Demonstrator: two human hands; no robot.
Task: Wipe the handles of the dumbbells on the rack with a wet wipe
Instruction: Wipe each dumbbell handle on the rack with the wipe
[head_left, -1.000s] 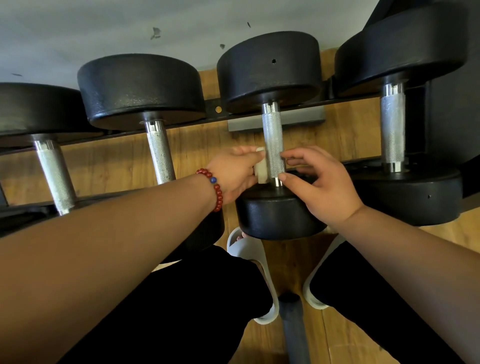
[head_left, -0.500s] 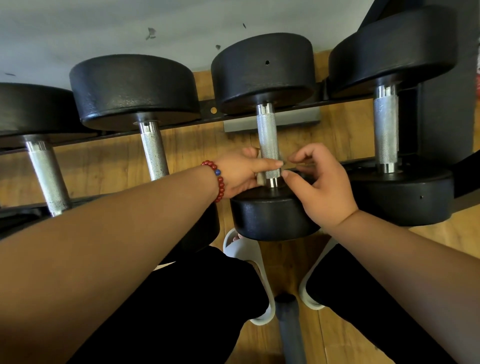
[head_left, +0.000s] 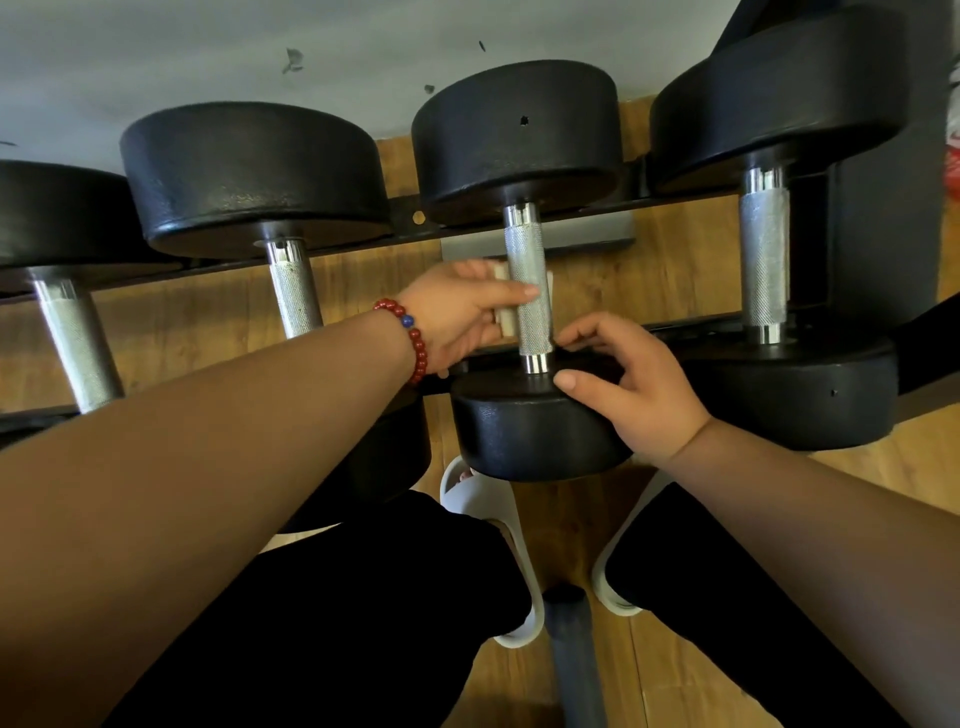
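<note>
- The wet wipe is a small, pale, folded pad: soft, limp and light. It will bunch or slide unless fingers press it flat, so it is best pinched against the metal it cleans.
- It sits on the left side of the handle of the middle dumbbell. A pale edge also shows on the right side, so it seems to pass behind the bar.
- The handle is a stiff steel bar. Its knurled surface probably gives a damp wipe good grip, while the smooth collars at each end look slicker.
- The left hand has its fingers curled round the wipe and its thumb laid across the front of the handle, clamping wipe to bar.
- The right hand holds nothing. Its fingers are loosely spread, the thumb rests on the near black head, and the fingertips are close to the bottom of the handle.
- The dumbbell looks heavy and lies across the rack, one head far and one near — best left in place and wiped, not lifted.
- The two broad heads close in the handle's ends, so the stroke is short and knuckles may bump them.
- The neighbour on the left and the one on the right have bare handles; a further one lies at the far left. All stand apart from the hands.
- A red bead bracelet circles the left wrist.
- Below are white slippers on the wooden floor and a dark post between the legs — none of it blocks the reach.
</note>
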